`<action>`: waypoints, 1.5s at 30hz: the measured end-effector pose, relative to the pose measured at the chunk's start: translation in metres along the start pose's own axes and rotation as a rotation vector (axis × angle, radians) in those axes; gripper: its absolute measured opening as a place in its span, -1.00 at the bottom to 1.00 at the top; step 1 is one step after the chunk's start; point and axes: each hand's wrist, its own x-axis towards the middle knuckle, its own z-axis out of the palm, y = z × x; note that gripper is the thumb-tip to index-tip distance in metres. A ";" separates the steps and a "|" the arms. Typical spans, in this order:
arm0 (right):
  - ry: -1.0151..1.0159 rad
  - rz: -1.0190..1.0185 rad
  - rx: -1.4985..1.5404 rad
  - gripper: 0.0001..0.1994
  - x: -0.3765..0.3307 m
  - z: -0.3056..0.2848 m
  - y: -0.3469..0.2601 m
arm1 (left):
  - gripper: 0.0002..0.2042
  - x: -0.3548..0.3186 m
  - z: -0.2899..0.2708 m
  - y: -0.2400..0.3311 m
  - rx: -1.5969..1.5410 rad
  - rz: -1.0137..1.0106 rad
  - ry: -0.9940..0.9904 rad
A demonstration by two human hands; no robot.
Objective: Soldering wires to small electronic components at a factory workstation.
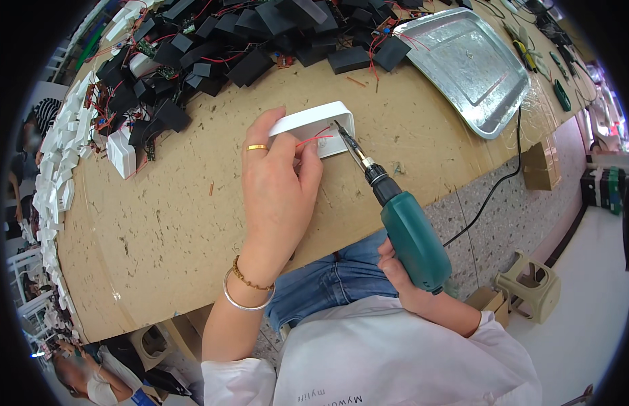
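Observation:
My left hand (277,183) grips a white rectangular plastic housing (318,122) on the brown worktable (166,216), pinning thin red wires (313,139) at its open side with the fingertips. My right hand (401,274) holds a green electric screwdriver (412,237) by its body. Its dark bit (348,143) slants up and left, with the tip inside the housing's right end. A gold ring and wrist bangles are on the left hand.
A heap of black modules with red wires (213,47) fills the table's far side. White housings (61,162) line the left edge. A metal tray (470,64) lies at far right, a black cable (494,189) hangs off the edge, and a plastic stool (531,284) stands on the floor.

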 end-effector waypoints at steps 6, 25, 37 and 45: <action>-0.009 -0.013 -0.027 -0.52 0.001 0.000 -0.002 | -0.86 0.000 0.001 -0.002 0.007 0.005 0.012; -0.023 0.026 0.079 -0.70 0.004 0.003 -0.010 | -0.86 0.000 0.002 -0.002 -0.008 -0.016 0.009; -0.024 0.043 0.098 -0.68 0.002 0.002 -0.009 | -0.85 0.000 0.003 -0.004 0.006 -0.014 0.017; -0.029 -0.026 0.104 -0.69 -0.002 0.001 -0.006 | -0.86 0.000 0.003 -0.005 0.008 -0.015 0.019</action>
